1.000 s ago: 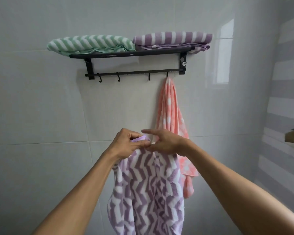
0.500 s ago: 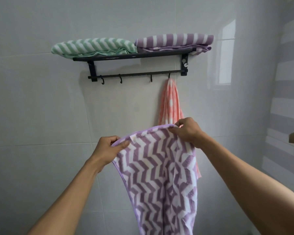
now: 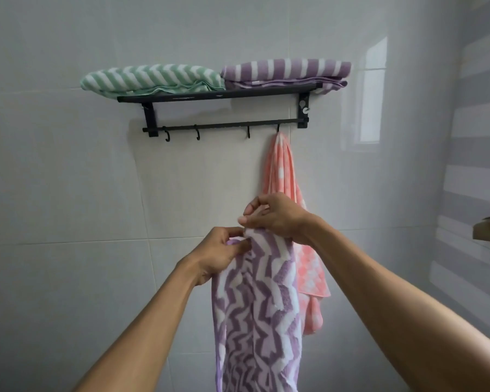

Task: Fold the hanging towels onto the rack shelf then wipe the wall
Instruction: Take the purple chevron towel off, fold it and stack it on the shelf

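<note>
- Centrally, a purple and white zigzag-patterned terry towel (image 3: 255, 312) hangs gathered in a narrow drape in front of the tiled wall, below the rack, its lower part running out of the bottom edge of the view.
- The left hand (image 3: 219, 256) pinches the towel's top edge, fingers closed on a lilac hem at the upper left of the bunch.
- The right hand (image 3: 275, 215) sits just above and to the right, thumb and fingers curled together over the top of the same bunch; whether it truly grips the cloth cannot be told.
- The two hands are nearly touching, so the top edge is drawn together between them.
- Just behind and to the right, a coral-pink and white checked towel (image 3: 289, 199) hangs from the rightmost hook, partly covered by the right hand and the purple towel.
- Above, a black metal wall rack (image 3: 218, 95) carries a shelf and a hook rail (image 3: 224, 125); three hooks to the left are bare.
- On the shelf's left end lies a folded green and white striped towel (image 3: 150, 80), overhanging the left edge.
- Touching it on the shelf's right end lies a folded purple and white striped towel (image 3: 286, 71), overhanging the right edge.
- Glossy pale grey wall tiles (image 3: 68, 179) surround the rack.
</note>
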`<state>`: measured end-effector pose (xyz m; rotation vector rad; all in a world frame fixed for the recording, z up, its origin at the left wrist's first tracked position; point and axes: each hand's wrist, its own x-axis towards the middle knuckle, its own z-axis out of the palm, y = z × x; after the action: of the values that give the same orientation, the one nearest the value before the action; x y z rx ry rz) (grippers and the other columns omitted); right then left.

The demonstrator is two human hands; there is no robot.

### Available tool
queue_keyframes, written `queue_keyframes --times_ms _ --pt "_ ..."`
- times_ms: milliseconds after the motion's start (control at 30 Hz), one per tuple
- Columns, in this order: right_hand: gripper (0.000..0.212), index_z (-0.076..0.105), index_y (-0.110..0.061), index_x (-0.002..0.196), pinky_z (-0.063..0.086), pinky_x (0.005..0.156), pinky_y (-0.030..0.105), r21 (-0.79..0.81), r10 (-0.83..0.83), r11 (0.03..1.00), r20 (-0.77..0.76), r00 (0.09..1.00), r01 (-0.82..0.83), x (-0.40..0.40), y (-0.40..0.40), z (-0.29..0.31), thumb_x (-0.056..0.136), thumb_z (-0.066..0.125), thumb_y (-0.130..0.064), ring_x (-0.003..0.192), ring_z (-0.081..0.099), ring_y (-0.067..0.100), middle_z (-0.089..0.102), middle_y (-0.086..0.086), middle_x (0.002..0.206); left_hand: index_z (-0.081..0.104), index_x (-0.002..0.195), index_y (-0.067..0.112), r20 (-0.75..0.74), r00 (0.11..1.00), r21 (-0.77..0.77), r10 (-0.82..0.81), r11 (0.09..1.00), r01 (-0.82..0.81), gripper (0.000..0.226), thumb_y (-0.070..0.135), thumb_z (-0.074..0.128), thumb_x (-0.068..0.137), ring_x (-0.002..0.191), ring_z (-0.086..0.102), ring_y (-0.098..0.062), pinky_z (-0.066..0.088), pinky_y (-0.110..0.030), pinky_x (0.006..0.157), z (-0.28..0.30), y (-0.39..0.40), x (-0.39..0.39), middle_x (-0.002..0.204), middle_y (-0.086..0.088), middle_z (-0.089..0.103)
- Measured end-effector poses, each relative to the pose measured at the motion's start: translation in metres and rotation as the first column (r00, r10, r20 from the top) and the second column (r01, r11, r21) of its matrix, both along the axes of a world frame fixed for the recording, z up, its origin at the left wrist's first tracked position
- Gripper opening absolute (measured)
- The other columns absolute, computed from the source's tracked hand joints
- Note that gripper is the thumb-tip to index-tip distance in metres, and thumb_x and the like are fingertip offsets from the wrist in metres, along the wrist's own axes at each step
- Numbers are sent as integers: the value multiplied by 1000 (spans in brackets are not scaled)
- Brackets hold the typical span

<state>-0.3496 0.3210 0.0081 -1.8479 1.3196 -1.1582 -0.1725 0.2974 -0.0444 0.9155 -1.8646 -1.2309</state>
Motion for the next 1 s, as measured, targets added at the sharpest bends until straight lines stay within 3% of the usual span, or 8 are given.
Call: queue_keyframes --times_ms 100,200,367,567,767,833,933,1000 --pt "30 71 -14 83 60 72 33 21 -42 999 -61 997 43 -10 0 1 72 90 -35 70 67 14 72 2 76 75 93 7 -61 986 -62 156 985 -159 13 18 68 95 80 69 -23 57 -36 79 -4 -4 4 89 -12 75" --pt "33 73 -18 77 44 48 27 124 -28 990 -289 957 66 -26 4 -4 68 91 -44 62 56 15 64 -1 73 76 78 15 -146 941 -131 304 937 -323 20 10 65 94 72 61 -19 50 -33 71 -3 -15 13 78 -9 70" --pt "35 77 -16 95 35 51 28 351 87 930 -490 867 105 -43 10 -24 74 88 -42 65 45 18 61 1 83 76 84 8 -236 859 -115 453 865 -488 18 4 62 94 71 61 -17 49 -25 69 8 -20 35 77 -5 69" --pt "13 72 -10 88 58 78 40 270 28 959 214 976 -87 -56 8 -39 90 75 -22 81 69 23 72 10 89 75 85 6 -207 825 -82 525 832 -549 13 9 66 93 75 62 -19 49 -28 75 5 -30 56 82 -7 70" --pt "16 68 -7 90 57 57 28 194 -61 980 544 837 -55 -28 8 -30 97 66 -21 67 69 16 72 4 79 67 95 11 -111 787 -70 606 786 -615 34 33 86 78 88 63 -20 50 -28 85 -4 -37 64 91 1 65" --pt "12 64 -5 94 58 55 29 203 -139 979 632 762 11 -24 6 -26 98 65 -16 64 68 17 69 6 80 54 80 19 -73 727 -47 683 725 -687 45 39 91 68 73 50 -25 45 -28 76 -7 -37 67 74 7 50" --pt "10 66 0 102 62 60 35 239 -208 970 722 660 44 -26 7 -21 97 60 -8 68 65 25 67 11 84 53 62 12 -151 694 105 704 710 -697 43 26 94 66 60 40 -23 40 -27 63 -12 -36 74 62 -1 47" --pt "11 67 -3 103 61 57 35 254 -220 967 745 630 37 -28 8 -20 96 59 -7 66 63 25 67 9 81 68 77 -2 -216 685 228 696 718 -658 26 13 88 73 56 54 -22 51 -28 66 -13 -37 76 65 -8 62"
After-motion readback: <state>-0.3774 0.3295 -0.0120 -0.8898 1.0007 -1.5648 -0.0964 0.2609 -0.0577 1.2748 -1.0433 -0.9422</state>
